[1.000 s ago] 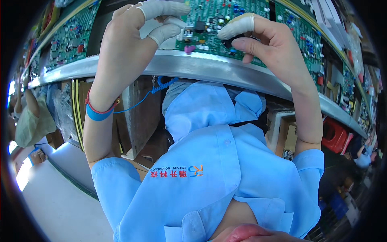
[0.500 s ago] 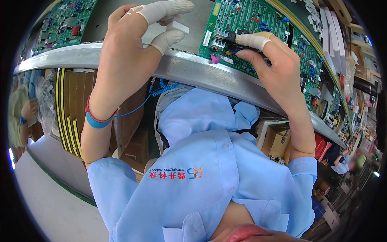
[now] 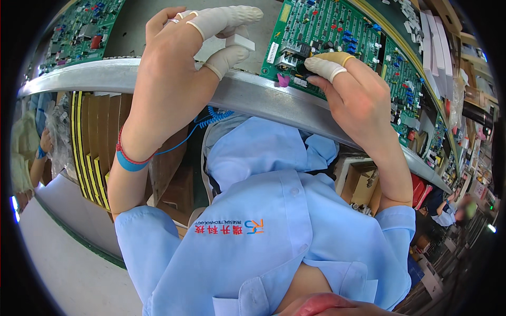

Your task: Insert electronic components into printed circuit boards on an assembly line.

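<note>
My left hand, with white finger cots, pinches a small white block above the grey bench surface. A blue wrist strap with a coiled blue cord is on that wrist. My right hand rests at the near edge of a green circuit board. Its cotted fingertip and thumb close on a small dark component on the board. A small pink piece sits just left of that component, at the board's edge.
A metal rail runs along the bench's near edge. Another green board lies at far left, and more boards continue to the right. Cardboard sheets and boxes stand under the bench. A co-worker's hand shows at left.
The view has swung, so the board sits further right. My right fingertips have moved down to the dark component at the board's near edge. My left hand keeps the white block.
</note>
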`<move>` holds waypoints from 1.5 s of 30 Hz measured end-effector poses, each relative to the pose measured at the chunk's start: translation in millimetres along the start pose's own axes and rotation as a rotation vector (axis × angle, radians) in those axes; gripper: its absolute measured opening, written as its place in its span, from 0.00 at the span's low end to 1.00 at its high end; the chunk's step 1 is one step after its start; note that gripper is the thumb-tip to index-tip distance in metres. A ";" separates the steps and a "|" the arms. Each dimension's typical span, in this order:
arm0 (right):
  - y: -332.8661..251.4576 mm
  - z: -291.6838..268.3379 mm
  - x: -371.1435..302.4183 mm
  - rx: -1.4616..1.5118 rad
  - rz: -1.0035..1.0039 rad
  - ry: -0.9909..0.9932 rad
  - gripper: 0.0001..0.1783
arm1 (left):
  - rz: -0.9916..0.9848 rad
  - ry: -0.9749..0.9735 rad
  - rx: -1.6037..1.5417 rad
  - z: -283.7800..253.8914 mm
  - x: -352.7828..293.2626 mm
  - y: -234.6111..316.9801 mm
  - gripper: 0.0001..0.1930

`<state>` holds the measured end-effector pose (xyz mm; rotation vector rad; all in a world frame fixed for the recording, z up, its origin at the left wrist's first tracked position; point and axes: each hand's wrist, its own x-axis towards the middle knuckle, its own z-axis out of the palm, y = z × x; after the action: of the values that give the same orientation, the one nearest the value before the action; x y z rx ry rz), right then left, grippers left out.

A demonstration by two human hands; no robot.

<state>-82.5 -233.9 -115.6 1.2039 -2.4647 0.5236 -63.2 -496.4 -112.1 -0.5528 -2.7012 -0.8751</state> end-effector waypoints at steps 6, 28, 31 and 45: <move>-0.2 0.1 0.5 -0.023 0.008 -0.005 0.14 | 0.038 0.031 0.017 3.9 1.9 1.1 0.24; -73.3 -109.8 -79.3 1.805 0.256 0.569 0.12 | 0.954 0.345 -0.297 115.3 66.7 21.2 0.29; -62.4 -102.8 -85.2 1.832 0.222 0.601 0.11 | 0.678 -0.066 -0.111 69.8 62.2 64.7 0.29; -54.4 -103.7 -87.2 1.899 -0.022 0.590 0.10 | 0.489 -0.343 0.199 47.3 41.7 79.4 0.30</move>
<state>26.7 -157.6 -55.8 1.0641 -0.8916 2.8790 -72.3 -396.9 -94.7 -1.3425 -2.6935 -0.4042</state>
